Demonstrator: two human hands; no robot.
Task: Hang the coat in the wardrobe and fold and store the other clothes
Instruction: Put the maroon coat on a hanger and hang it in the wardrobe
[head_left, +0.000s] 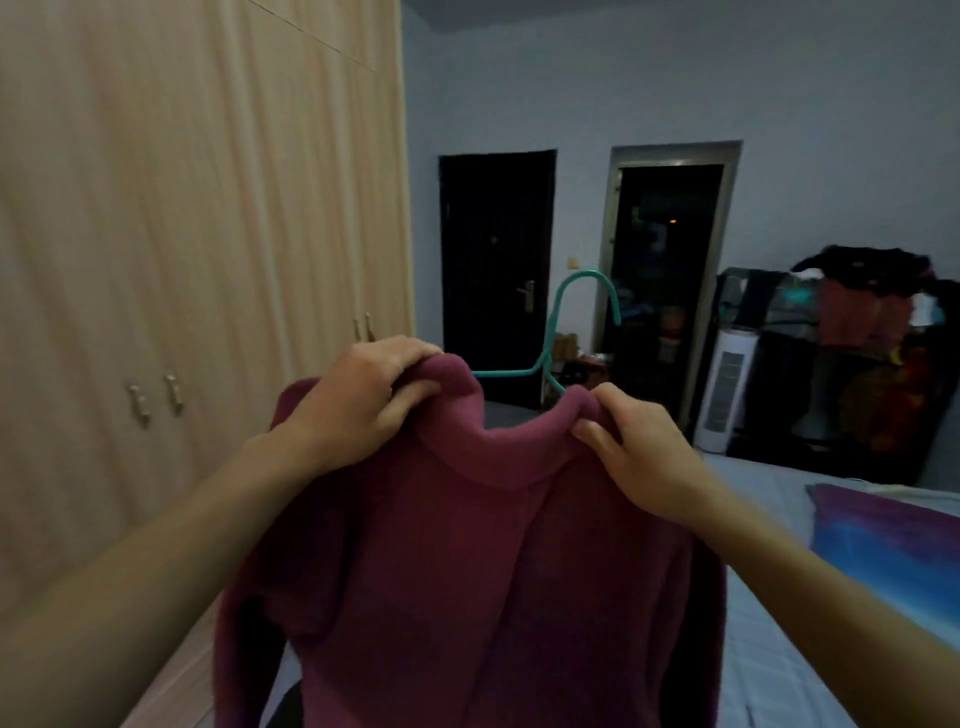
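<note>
A maroon fleece coat (467, 571) hangs in front of me on a teal wire hanger (558, 332), whose hook rises above the collar. My left hand (358, 395) grips the left side of the collar. My right hand (634, 447) pinches the right side of the collar. The coat's body and sleeves drop below the frame's lower edge. The wardrobe (182, 260), light wood with metal handles, stands on the left with its doors closed.
A bed (769, 623) with a pale sheet lies at the right, with a purple and blue cloth (893, 540) on it. Behind it stand a rack piled with clothes (862, 322) and a white tower fan (727, 384). Two dark doorways are in the far wall.
</note>
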